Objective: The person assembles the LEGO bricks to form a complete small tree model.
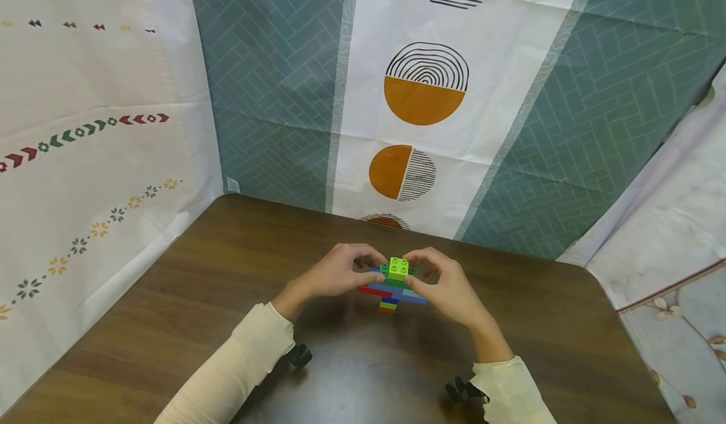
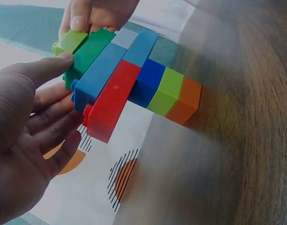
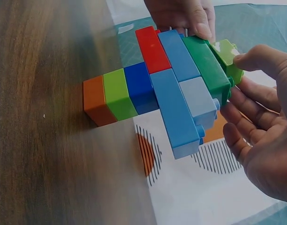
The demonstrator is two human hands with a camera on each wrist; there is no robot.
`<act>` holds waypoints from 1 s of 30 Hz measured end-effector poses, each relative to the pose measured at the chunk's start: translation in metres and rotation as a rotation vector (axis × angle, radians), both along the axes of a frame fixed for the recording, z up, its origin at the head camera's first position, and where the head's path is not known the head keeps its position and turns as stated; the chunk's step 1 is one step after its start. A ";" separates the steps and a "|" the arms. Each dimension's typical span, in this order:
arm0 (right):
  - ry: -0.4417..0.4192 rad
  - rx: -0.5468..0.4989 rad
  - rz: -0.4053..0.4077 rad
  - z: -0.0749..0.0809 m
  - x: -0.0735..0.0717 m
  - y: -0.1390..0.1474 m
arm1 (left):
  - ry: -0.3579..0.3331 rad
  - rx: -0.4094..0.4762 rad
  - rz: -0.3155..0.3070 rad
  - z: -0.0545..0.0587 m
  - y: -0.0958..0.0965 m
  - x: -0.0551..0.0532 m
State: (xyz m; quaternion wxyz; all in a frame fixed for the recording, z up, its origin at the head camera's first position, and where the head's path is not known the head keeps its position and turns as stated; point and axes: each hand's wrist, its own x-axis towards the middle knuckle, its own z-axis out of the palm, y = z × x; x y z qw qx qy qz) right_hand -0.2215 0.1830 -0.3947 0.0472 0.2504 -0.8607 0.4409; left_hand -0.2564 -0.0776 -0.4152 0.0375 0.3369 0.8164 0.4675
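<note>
A stack of toy building bricks stands upright on the table between both hands. From the bottom it has an orange brick (image 2: 184, 101), a lime brick (image 2: 166, 91) and a dark blue brick (image 3: 139, 87). A red brick (image 2: 114, 101) and a blue brick (image 3: 176, 112) spread sideways above, under another blue brick (image 3: 179, 55) and a pale blue brick (image 3: 198, 101). Higher up lies a long green brick (image 3: 206, 65), topped by a small lime brick (image 1: 399, 268). My left hand (image 1: 343, 269) pinches the green brick's left end. With thumb and fingers, my right hand (image 1: 448, 285) holds the top lime brick.
The brown wooden table (image 1: 170, 323) extends around the stack. Behind it hangs a patterned curtain (image 1: 272, 96), with a white cloth (image 1: 102, 210) at the left and another pale cloth (image 1: 669, 235) at the right.
</note>
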 end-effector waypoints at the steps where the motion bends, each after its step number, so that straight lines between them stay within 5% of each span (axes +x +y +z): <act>1: -0.001 0.002 -0.002 0.000 0.000 0.000 | 0.003 -0.001 0.000 0.000 0.000 0.000; 15: 0.000 0.019 -0.010 0.000 0.000 0.001 | 0.051 -0.004 0.009 0.000 0.002 0.001; 30: 0.013 0.023 0.000 0.000 0.000 0.002 | 0.115 0.147 0.063 -0.005 0.017 0.006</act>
